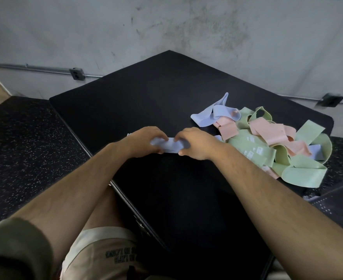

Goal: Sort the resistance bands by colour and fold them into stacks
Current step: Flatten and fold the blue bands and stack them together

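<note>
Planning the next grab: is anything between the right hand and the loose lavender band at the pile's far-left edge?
Nothing visible: only bare black mat separates the right hand from that lavender band. The hand now grips another, folded band.

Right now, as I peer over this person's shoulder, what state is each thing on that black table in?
held lilac band: flat on the table, gripped at both ends.
left hand: pinches the band's left end.
right hand: pinches its right end.
green bands: tangled, unsorted, unfolded.
pink bands: tangled among the green ones, unfolded.
loose lilac band: crumpled, unfolded, touching the pink ones.
</note>
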